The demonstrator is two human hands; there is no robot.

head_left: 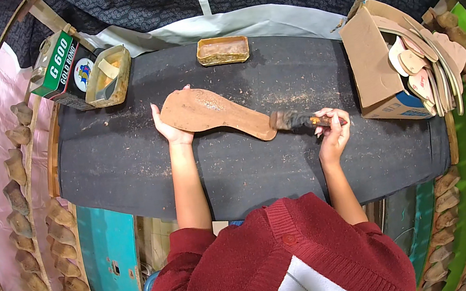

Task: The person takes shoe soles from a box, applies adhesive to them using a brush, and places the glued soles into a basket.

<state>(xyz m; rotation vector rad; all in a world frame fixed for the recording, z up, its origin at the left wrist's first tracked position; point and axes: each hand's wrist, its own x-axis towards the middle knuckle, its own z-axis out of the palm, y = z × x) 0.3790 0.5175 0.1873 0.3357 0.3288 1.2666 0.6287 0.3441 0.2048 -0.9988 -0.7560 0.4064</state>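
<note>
A brown, sole-shaped insole is held up over the dark cloth of the table, its wide end at the left and its narrow end toward the right. My left hand supports the wide end from below, with the thumb at its edge and some fingers hidden underneath. In my right hand is a brush, gripped by its handle. The dark bristles touch or nearly touch the insole's narrow tip. A pale, glossy speckled patch shows on the middle of the insole's upper face.
A small yellowish tray stands at the back. At far left are a green and white can and an open container with scraps. A cardboard box of insoles stands right. Wooden shoe lasts line side racks; crumbs dot the cloth.
</note>
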